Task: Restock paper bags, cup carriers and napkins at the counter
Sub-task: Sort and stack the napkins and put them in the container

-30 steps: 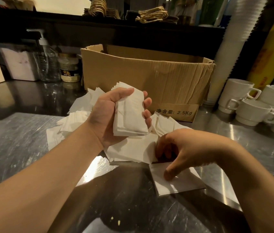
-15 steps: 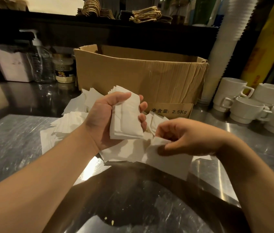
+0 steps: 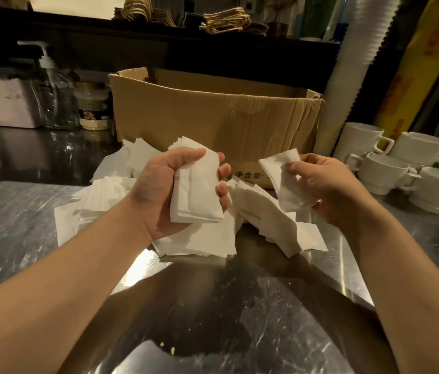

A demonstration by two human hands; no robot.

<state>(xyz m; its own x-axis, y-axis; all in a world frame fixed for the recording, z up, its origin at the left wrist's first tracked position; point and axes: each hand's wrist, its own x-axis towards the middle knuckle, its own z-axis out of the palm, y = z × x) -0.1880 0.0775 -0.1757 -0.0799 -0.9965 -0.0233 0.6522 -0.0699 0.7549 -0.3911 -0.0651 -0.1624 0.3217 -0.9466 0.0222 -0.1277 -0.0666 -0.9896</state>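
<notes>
Gripping white folded napkins, both hands: left (image 3: 175,190) a stack (image 3: 196,193), right (image 3: 329,190) one napkin (image 3: 283,179).

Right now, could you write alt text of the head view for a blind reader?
The left hand holds a stack of napkins; the right hand lifts one napkin above a loose pile on a steel counter, before a cardboard box.

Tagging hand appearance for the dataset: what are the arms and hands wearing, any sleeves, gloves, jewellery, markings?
Nothing worn that shows. Both forearms are bare up to the frame edge, with no sleeve or cuff in view. The left hand and right hand have no gloves, and no rings, watch, bands or markings can be seen on the visible sides. Fingernails look short and unpainted, though the light is dim.
</notes>
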